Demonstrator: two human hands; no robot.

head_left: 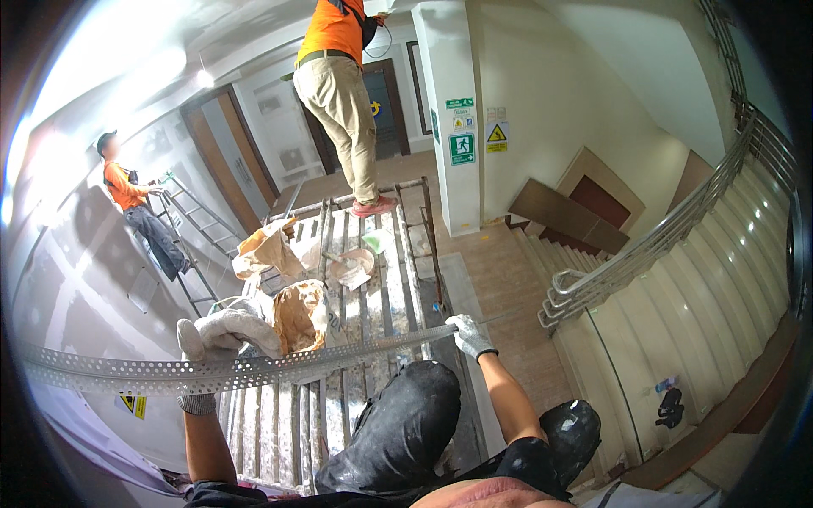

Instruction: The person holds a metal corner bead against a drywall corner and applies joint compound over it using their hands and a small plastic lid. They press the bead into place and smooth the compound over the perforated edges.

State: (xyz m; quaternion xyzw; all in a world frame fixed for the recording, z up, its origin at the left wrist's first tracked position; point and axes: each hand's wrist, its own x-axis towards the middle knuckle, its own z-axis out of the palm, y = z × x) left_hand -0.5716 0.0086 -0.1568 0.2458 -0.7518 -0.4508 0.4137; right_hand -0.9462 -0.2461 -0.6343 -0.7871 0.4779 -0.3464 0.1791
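Observation:
A long perforated metal corner bead [313,364] stretches across in front of me, from the far left edge to past my right hand. My left hand [235,328], in a pale work glove, is closed around it, with the thumb up on the left and the fingers bent over to the right. Towards its thinner right end, my gloved right hand [471,336] pinches the strip. Just behind the strip, near my left hand, stands an open brown paper bag [301,315]. My knees in dark, paint-spotted trousers are bent below it.
Beneath me is a stained slatted scaffold platform [271,436], bearing another paper bag [261,252] and a round pan [350,271]. A person [339,110] stands at its far end. Another person [127,190] is on a ladder [193,220] at left. Stairs with a metal railing [652,237] lie right.

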